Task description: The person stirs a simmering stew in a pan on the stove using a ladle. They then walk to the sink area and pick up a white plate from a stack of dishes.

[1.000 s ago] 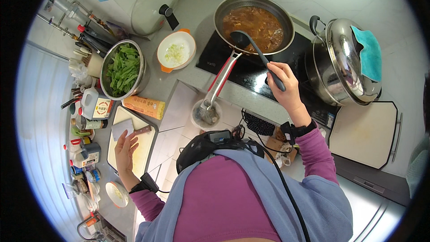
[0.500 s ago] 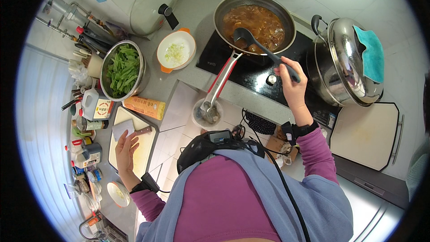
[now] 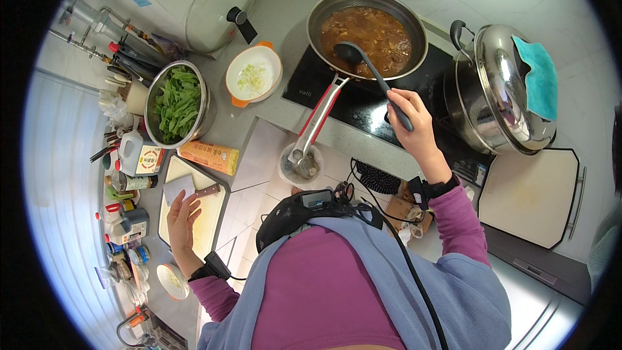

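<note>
My right hand (image 3: 418, 126) is closed around the dark ladle (image 3: 374, 68) by its handle. The ladle's bowl lies tilted in brown broth with pieces of food (image 3: 376, 29), at the near left side of the frying pan (image 3: 421, 58). The pan stands on the black cooktop (image 3: 308, 84), its red and silver handle (image 3: 319, 113) pointing toward me. My left hand (image 3: 181, 223) holds nothing, fingers apart, above the cream cutting board (image 3: 199, 230). Just beyond its fingertips lies a cleaver (image 3: 179, 188) with a brown handle.
Leafy greens fill a steel bowl (image 3: 208, 107) at left, near a white-and-orange bowl (image 3: 274, 68) of chopped pieces and an orange package (image 3: 208, 157). A glass lid (image 3: 214, 13) leans behind. Right stand a big lidded pot (image 3: 463, 100) with a teal cloth (image 3: 539, 81) and another board (image 3: 528, 198).
The ladle's handle and my right hand have shifted slightly left and toward me, and the ladle's bowl has turned in the broth. My left hand has barely moved.
</note>
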Demonstrator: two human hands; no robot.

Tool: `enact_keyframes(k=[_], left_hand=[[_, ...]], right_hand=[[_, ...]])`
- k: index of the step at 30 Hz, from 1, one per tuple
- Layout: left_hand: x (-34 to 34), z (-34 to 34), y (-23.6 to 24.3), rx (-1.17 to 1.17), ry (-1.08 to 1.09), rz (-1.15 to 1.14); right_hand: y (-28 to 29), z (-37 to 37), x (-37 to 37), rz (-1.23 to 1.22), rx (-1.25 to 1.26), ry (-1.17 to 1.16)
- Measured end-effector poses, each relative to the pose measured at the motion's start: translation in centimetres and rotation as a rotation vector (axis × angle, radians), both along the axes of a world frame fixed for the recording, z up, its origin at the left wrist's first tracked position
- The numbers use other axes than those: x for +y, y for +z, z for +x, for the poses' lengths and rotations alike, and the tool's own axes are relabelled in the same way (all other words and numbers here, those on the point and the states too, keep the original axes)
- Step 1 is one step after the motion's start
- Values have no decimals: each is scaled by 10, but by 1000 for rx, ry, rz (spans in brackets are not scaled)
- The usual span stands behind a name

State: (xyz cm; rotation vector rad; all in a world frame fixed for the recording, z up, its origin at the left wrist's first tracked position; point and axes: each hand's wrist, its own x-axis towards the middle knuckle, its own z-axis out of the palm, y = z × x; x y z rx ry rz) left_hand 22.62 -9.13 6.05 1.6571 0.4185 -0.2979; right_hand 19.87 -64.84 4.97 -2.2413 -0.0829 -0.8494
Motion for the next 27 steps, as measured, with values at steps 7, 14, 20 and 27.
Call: enact_keyframes(k=[7, 14, 20, 27], left_hand=[[-1, -1, 0, -5, 3, 4], [-4, 1, 1, -7, -2, -6], [-7, 3, 5, -5, -15, 5], [-6, 1, 3, -2, -5, 15]], right_hand=[[-2, 5, -6, 761, 90, -162], [0, 9, -14, 1082, 46, -231], [2, 1, -16, 1006, 97, -229], [6, -25, -13, 490, 48, -115]])
